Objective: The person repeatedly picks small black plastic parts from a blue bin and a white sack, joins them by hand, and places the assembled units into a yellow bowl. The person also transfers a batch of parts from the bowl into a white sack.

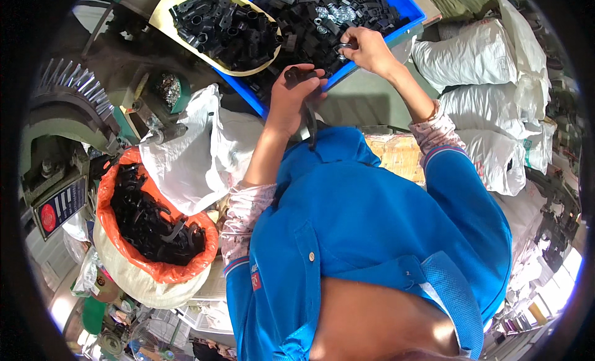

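My left hand (292, 100) is closed around a black lever-like part with a ringed head, held at the near edge of the blue tray. The part's curved black arm (312, 128) hangs below the palm. Over the tray, my right hand (370, 51) has thumb and fingers pinched on a small dark, partly shiny piece (345, 46); its kind is hard to make out. The blue tray (396, 33) holds many small black pieces, with a heap of silvery metal pieces (338, 13) among them. A cream basin (162, 12) full of black ringed brackets (229, 29) rests on the tray's left part.
At the left stands a sack lined with orange plastic (106, 203), filled with curved black levers (155, 218). A white sack (186, 153) drapes beside it. Green machinery (56, 138) is farther left. Stacked white sacks (480, 103) line the right, and a cardboard box (396, 155) sits below the tray.
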{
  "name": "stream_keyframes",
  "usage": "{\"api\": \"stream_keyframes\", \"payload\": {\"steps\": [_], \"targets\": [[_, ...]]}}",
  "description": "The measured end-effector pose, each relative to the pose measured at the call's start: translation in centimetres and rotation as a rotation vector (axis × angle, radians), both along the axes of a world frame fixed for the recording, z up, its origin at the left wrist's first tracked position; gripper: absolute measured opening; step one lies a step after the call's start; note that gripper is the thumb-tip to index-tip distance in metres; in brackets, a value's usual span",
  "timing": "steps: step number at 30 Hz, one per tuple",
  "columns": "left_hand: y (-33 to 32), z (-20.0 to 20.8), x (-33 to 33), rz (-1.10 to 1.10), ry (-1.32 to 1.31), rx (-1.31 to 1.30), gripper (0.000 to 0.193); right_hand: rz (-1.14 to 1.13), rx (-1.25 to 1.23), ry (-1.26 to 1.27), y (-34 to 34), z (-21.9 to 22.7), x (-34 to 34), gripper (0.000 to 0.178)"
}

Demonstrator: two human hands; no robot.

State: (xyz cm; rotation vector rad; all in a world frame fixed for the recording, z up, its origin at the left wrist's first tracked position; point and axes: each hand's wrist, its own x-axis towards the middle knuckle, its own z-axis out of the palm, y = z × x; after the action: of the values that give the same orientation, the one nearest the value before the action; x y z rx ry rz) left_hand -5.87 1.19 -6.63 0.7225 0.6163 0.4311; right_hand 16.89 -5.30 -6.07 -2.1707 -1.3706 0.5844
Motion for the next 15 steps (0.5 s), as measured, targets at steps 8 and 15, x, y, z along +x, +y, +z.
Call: {"api": "stream_keyframes", "payload": {"steps": [8, 15], "targets": [[0.5, -0.9, 0.9, 0.046, -0.049, 0.110, 0.033, -0.121, 0.304, 1.064, -0.6, -1.2, 0.9, 0.014], [0.3, 0.0, 1.2, 0.118, 0.022, 0.272, 0.030, -0.051, 0.256, 0.985, -0.1, 0.1, -0.6, 0.013]]}}
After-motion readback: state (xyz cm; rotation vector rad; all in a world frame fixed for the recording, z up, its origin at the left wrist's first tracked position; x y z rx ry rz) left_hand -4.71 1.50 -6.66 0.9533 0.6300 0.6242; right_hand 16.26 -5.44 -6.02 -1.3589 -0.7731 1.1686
